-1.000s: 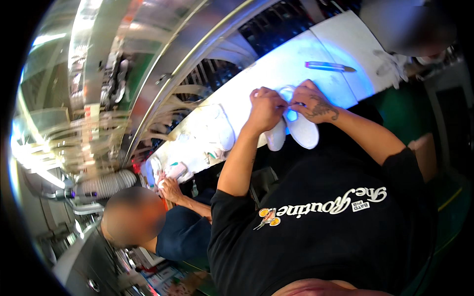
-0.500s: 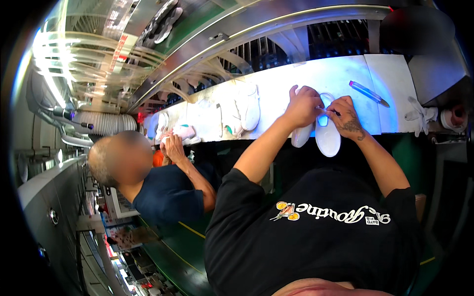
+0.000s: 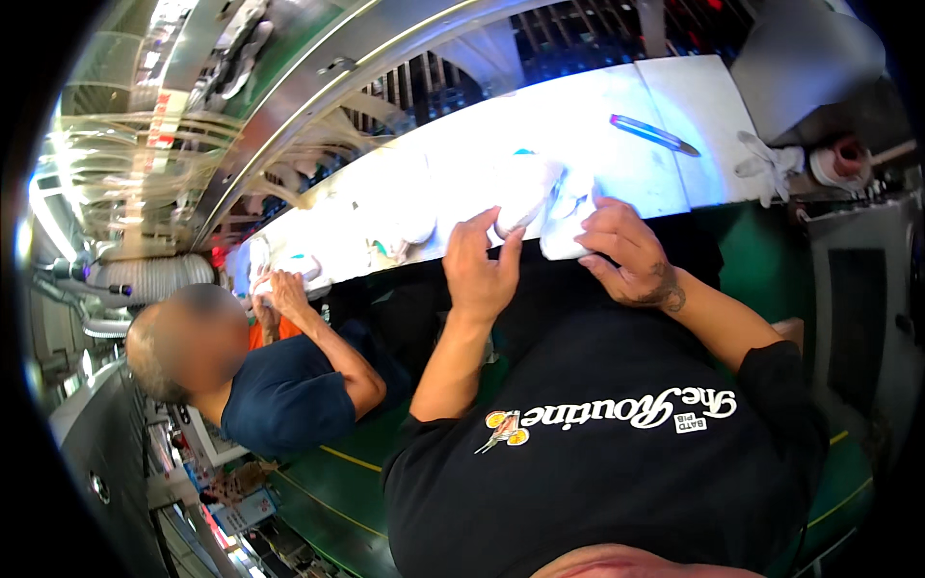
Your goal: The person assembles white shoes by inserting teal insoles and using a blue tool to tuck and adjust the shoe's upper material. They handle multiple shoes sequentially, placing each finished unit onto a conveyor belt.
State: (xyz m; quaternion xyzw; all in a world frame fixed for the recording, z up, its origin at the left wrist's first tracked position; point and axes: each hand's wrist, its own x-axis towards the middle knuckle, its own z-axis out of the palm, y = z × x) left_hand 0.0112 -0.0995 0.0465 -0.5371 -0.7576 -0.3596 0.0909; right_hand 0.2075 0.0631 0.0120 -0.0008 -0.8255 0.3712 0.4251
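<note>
- Handling of two white shoe pieces is in hand at the near edge of the bright worktop (image 3: 617, 106): the left piece (image 3: 525, 197) and the right piece (image 3: 568, 226) lie side by side, touching or nearly so.
- Left hand (image 3: 480, 270) is partly closed, fingertips pinched on the near end of the left piece.
- Right hand (image 3: 621, 252) is curled over the right piece, fingers pressed on it; a full grip cannot be told.
- Judged from this, the pieces are being matched or checked; the next move calls for a steady hold, since both overhang the near edge.
- Open room is seen to the far right, up to a pen-like tool (image 3: 653, 133).
- White gloves (image 3: 766, 159) and a tape roll (image 3: 836, 166) lie past the right end.
- To the left, more white pieces (image 3: 405, 217) crowd the worktop, and a co-worker's hand (image 3: 281, 291) is busy well apart.
</note>
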